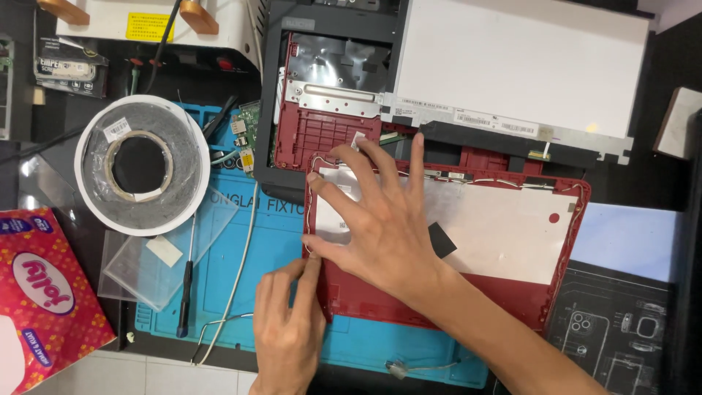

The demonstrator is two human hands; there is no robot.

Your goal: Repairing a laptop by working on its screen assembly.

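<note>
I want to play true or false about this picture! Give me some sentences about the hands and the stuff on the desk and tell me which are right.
1. The right hand lies flat on the red plastic laptop lid. True.
2. The left hand holds the black-handled screwdriver. False: it pinches at the lid's left edge.
3. The big roll of tape lies left of the lid. True.
4. The rubber work mat is green. False: it is blue.
5. The red patterned tissue box sits at the far left. True.
</note>
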